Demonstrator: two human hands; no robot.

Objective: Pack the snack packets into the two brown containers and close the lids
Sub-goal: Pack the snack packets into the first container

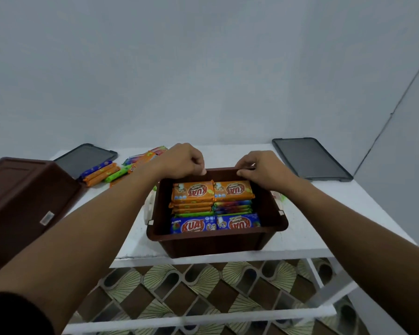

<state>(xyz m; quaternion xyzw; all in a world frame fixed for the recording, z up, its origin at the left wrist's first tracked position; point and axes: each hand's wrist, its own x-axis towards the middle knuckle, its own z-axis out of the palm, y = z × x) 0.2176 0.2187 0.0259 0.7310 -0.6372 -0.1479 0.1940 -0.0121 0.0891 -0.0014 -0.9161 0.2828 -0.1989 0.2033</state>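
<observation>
Your open container [215, 240] sits on the table [300, 238] straight ahead of you, close to its 6 o'clock edge. Inside it the snack packets [213, 204] fill two columns, side by side, running from the 6 o'clock wall to the 12 o'clock wall. Your left hand [182, 160] and right hand [261, 168] both hold its rim at 12 o'clock, a little apart. Taking that container as centre, the second container [27, 197] lies at 9 o'clock, at the table's left end. At 10 o'clock lie loose packets [102, 172] on the table, with one lid [87, 158] behind them at 11. The other lid [310, 158] lies at 1 o'clock, by the back edge. A lower shelf [203, 317] runs beneath the table.
</observation>
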